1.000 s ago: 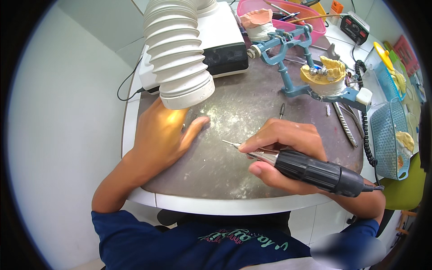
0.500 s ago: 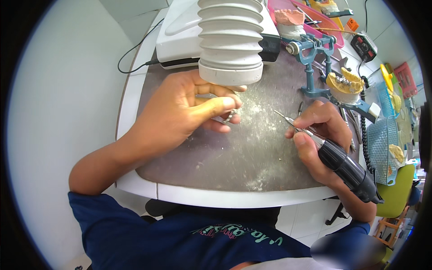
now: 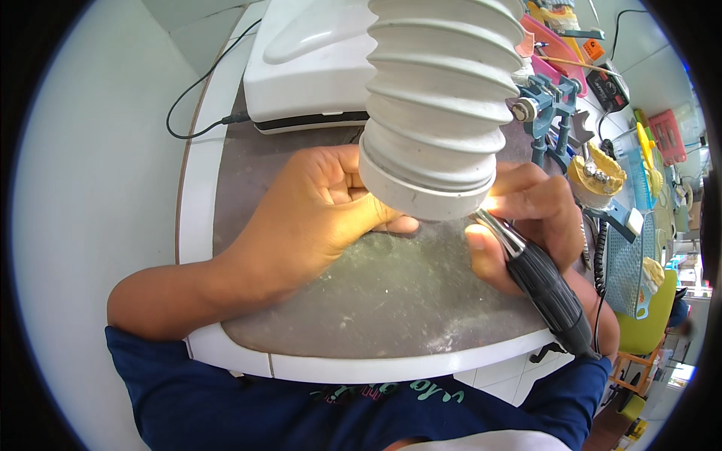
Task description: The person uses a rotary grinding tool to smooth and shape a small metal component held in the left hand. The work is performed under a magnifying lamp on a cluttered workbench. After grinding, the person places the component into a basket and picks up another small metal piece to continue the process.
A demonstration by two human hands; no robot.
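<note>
My left hand (image 3: 320,207) is closed in a pinch at the mouth of a wide white corrugated hose (image 3: 444,98). The hose mouth hides its fingertips. Half a second ago a small beaded metal dental bridge showed in that pinch; now it is out of sight. My right hand (image 3: 538,207) grips a black rotary handpiece (image 3: 547,293) with a silver nose, much like a pen. The nose points up and left under the hose's rim, so the bur's tip is hidden. Bright light falls on the right fingers by the rim.
A white machine (image 3: 308,71) with a black cable stands at the back left. To the right are a blue-grey articulator (image 3: 545,113), a yellow dental cast (image 3: 598,177) with metal crowns, and a light-blue basket (image 3: 630,259). Pale dust lies on the grey bench top (image 3: 361,301).
The hands have come closer together, and the handpiece's tip has gone under the hose. The hose looks larger and further right as the view has shifted. The metal dental bridge is now hidden.
</note>
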